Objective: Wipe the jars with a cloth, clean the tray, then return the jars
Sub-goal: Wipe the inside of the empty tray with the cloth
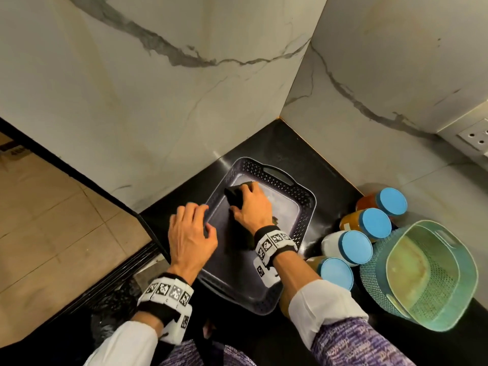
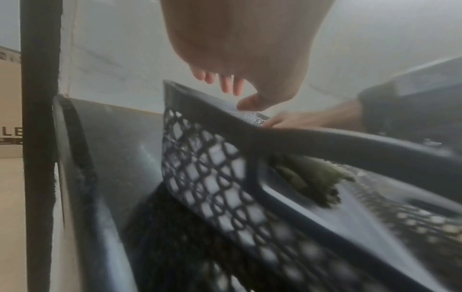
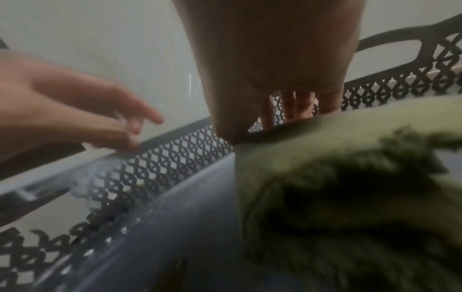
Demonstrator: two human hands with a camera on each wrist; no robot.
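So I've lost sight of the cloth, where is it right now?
In the head view the cloth is inside the dark tray, toward its far left corner, gripped under the right hand; the blue-lidded jars stand to the tray's right.

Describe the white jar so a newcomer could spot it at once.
On the black counter in the marble corner, four blue-lidded jars line up between the dark tray and the teal baskets. The white jar is third from the wall; its neighbours show amber contents.
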